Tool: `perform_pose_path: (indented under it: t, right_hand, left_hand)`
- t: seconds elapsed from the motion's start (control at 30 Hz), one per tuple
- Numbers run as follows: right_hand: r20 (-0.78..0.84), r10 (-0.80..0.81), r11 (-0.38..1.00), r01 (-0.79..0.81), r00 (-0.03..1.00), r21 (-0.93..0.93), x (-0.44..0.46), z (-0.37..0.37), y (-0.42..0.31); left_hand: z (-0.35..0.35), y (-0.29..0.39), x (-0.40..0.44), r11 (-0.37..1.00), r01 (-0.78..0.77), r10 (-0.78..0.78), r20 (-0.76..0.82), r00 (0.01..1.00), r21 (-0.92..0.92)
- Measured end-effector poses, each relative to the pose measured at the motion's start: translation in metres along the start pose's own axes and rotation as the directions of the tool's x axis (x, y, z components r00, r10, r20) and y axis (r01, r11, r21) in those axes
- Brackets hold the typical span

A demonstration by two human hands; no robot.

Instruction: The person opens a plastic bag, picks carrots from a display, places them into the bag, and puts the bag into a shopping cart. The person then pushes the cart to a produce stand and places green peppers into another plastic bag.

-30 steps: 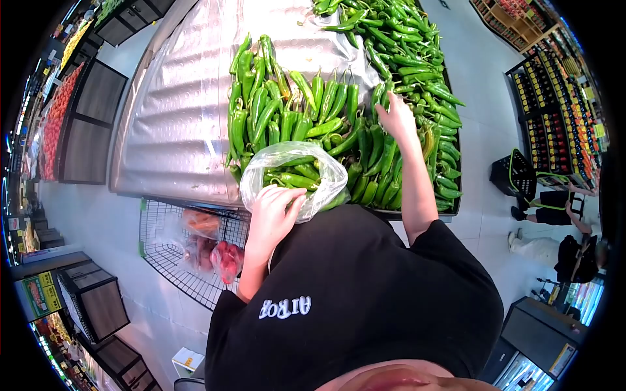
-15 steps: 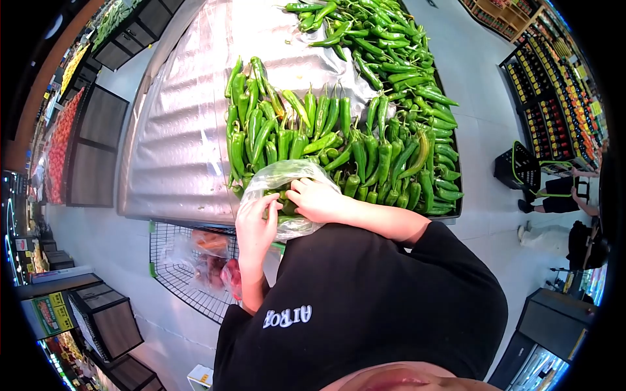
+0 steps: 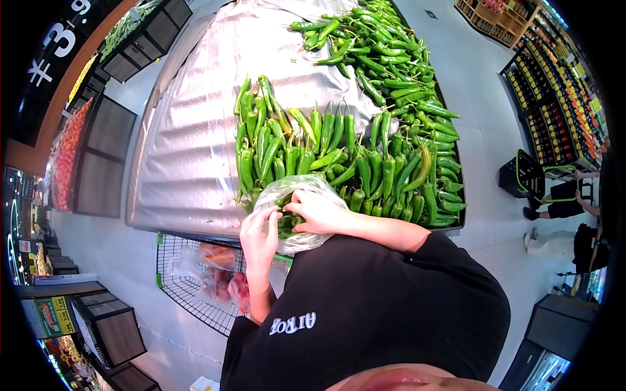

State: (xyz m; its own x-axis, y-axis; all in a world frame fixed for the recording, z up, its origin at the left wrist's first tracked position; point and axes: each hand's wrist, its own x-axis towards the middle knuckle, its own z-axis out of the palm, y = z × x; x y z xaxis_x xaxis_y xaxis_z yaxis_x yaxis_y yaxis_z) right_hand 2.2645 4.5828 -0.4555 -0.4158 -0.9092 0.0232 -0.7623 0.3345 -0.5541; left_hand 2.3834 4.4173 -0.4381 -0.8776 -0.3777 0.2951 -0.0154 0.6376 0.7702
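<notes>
A clear plastic bag (image 3: 309, 185) with green chili peppers (image 3: 285, 224) inside is held against my front, at the near edge of the pepper display. My left hand (image 3: 259, 236) pinches the left side of the bag's mouth, its fingertips over the opening. From the right, my right hand (image 3: 318, 210) reaches across the bag with bent fingers at the opening; it appears to grip the bag's rim, though some fingertips are hidden among the peppers. Just beyond the bag, loose green chili peppers (image 3: 385, 173) lie in rows on the display.
A silvery sheet (image 3: 179, 153) covers the display's left part. Below its near edge stands a wire shopping cart (image 3: 189, 277) holding bagged produce (image 3: 218, 257). Bottle shelves (image 3: 544, 111) and a black basket (image 3: 521, 174) near another person (image 3: 567, 192) are at right.
The view has shifted, so the display sits slightly lower and further right. My right fingers have moved lower into the bag's mouth, while my left hand keeps its hold.
</notes>
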Motion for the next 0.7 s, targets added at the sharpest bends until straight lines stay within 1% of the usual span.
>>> perform_pose_path:
  t: [0.03, 0.07, 0.13, 0.23, 0.33, 0.43, 0.5, 0.57, 0.6, 0.63, 0.7]
  right_hand:
    - [0.004, 0.018, 0.999, -0.018, 1.000, 0.028, -0.003, -0.008, -0.002]
    - [-0.026, 0.039, 0.999, -0.039, 0.999, 0.029, -0.005, -0.016, -0.006]
    - [-0.077, 0.028, 0.999, -0.030, 0.997, -0.023, -0.010, -0.019, -0.002]
    - [-0.109, 0.052, 0.994, -0.062, 0.993, -0.093, -0.015, -0.030, -0.002]
    - [-0.085, 0.008, 0.992, -0.019, 0.996, -0.128, -0.018, -0.040, 0.001]
    - [-0.102, 0.000, 1.000, -0.002, 0.995, -0.025, -0.018, -0.042, 0.006]
    - [-0.171, -0.015, 0.998, 0.026, 0.985, 0.061, -0.020, -0.046, 0.007]
    - [-0.261, -0.007, 0.983, 0.055, 0.965, 0.178, -0.019, -0.056, 0.009]
    - [-0.227, 0.061, 0.953, 0.011, 0.972, 0.304, -0.020, -0.066, 0.003]
    - [-0.244, -0.026, 0.944, 0.104, 0.970, 0.314, -0.019, -0.069, 0.005]
    - [-0.104, -0.064, 0.962, 0.089, 0.992, 0.258, -0.018, -0.068, 0.010]
  left_hand:
    - [0.000, -0.001, 0.000, 1.000, -0.001, 0.000, -0.031, 1.000, -0.004]
    - [0.000, -0.002, -0.001, 1.000, 0.021, -0.021, -0.026, 0.999, -0.008]
    - [-0.001, -0.004, -0.002, 0.998, 0.066, -0.066, -0.009, 0.998, -0.016]
    - [0.001, -0.005, -0.002, 0.999, 0.040, -0.040, -0.006, 0.999, -0.009]
    - [0.000, 0.003, 0.000, 1.000, 0.004, -0.003, 0.022, 1.000, -0.007]
    - [0.003, 0.007, 0.001, 0.996, -0.033, 0.037, 0.035, 0.999, -0.084]
    - [0.004, 0.012, 0.001, 0.988, 0.041, -0.024, 0.111, 0.994, -0.148]
    - [0.007, 0.008, 0.002, 0.989, -0.095, 0.112, 0.147, 0.983, -0.117]
    - [0.007, 0.007, 0.002, 0.990, -0.117, 0.131, 0.195, 0.972, -0.082]
    - [0.007, 0.014, 0.000, 0.995, -0.070, 0.084, 0.225, 0.971, -0.070]
    - [0.011, 0.013, 0.000, 0.992, -0.083, 0.105, 0.246, 0.964, -0.095]
